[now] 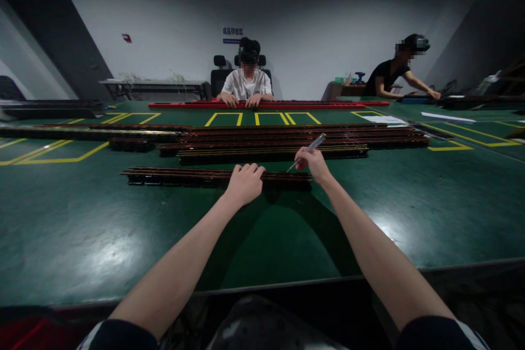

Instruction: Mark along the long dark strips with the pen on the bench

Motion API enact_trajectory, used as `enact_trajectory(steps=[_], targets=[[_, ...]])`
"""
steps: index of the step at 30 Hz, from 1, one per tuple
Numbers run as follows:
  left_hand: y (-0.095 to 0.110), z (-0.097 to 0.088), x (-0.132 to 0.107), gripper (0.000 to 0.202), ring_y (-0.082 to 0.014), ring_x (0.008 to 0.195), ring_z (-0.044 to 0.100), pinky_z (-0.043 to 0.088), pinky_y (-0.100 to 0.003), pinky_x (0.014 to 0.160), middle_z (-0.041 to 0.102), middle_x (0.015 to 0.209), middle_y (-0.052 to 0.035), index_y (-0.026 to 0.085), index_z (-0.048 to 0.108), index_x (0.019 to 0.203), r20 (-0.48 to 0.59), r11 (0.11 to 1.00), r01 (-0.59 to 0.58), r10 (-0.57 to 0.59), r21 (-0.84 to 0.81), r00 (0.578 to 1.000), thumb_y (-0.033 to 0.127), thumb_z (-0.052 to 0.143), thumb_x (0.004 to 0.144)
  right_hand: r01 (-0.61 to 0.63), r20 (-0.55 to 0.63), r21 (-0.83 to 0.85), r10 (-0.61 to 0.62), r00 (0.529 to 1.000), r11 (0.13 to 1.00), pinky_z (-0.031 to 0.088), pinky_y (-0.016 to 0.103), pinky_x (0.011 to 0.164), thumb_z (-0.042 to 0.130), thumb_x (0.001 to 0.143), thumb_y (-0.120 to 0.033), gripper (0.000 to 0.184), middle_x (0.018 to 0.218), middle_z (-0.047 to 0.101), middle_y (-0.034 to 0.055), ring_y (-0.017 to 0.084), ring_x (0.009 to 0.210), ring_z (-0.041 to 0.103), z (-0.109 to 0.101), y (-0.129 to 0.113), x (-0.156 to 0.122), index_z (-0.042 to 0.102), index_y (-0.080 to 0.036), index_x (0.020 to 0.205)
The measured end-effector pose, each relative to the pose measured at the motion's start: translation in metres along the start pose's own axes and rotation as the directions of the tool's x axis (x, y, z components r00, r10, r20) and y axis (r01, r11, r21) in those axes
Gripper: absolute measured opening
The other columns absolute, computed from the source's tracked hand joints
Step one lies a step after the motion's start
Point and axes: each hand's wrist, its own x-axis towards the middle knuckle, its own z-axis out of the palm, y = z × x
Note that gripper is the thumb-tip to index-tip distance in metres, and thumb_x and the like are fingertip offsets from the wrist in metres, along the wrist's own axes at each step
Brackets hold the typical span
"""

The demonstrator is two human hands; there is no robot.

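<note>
A long dark rail (180,176) with reddish-brown edges lies crosswise on the green table in front of me. My left hand (246,183) is closed over its middle, fingers curled across the far edge. Above the rail's right end, my right hand (312,164) grips a slim screwdriver (315,143) with a pale, see-through handle. Its thin shaft slants down to the left, the tip at or just above the rail's top; contact cannot be made out. Just beyond lies a stack of similar long rails (287,139).
Yellow tape outlines (268,115) mark the green table (123,229). Opposite, a person (247,85) has both hands on a long red bar (320,104). Another person (394,77) reaches over the table at the far right. White paper (383,120) lies behind the stack.
</note>
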Motion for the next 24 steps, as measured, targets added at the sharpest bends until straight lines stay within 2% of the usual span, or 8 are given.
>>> enact_trajectory(steps=[8, 15, 24], targets=[[0.0024, 0.0023, -0.0022, 0.046, -0.0248, 0.113, 0.057, 0.041, -0.044, 0.098, 0.062, 0.126, -0.0125, 0.014, 0.053, 0.130, -0.040, 0.997, -0.065, 0.063, -0.049, 0.997, 0.031, 0.036, 0.091, 0.025, -0.036, 0.018, -0.025, 0.999, 1.000, 0.043, 0.022, 0.044, 0.060, 0.064, -0.031, 0.017, 0.047, 0.054, -0.0012, 0.010, 0.042, 0.051, 0.0028, 0.0019, -0.0024, 0.055, -0.018, 0.055], [0.0018, 0.0040, -0.0004, 0.048, -0.0262, 0.111, 0.058, 0.042, -0.042, 0.095, 0.063, 0.123, -0.0126, 0.016, 0.054, 0.127, -0.049, 0.997, -0.072, 0.072, -0.015, 0.996, 0.044, 0.038, 0.093, 0.033, -0.040, -0.009, -0.034, 0.999, 0.999, 0.044, 0.022, 0.045, 0.059, 0.065, -0.032, 0.018, 0.048, 0.054, -0.0007, 0.010, 0.043, 0.051, 0.0034, -0.0003, -0.0046, 0.055, -0.018, 0.054], [0.0020, 0.0057, 0.0011, 0.046, -0.0268, 0.109, 0.058, 0.043, -0.042, 0.092, 0.063, 0.120, -0.0126, 0.016, 0.056, 0.124, -0.048, 0.998, -0.062, 0.062, 0.014, 0.997, 0.047, 0.040, 0.093, 0.024, -0.043, -0.007, -0.025, 0.999, 1.000, 0.044, 0.023, 0.045, 0.061, 0.065, -0.033, 0.019, 0.046, 0.053, -0.0011, 0.011, 0.042, 0.051, 0.0042, -0.0004, -0.0035, 0.054, -0.018, 0.054]])
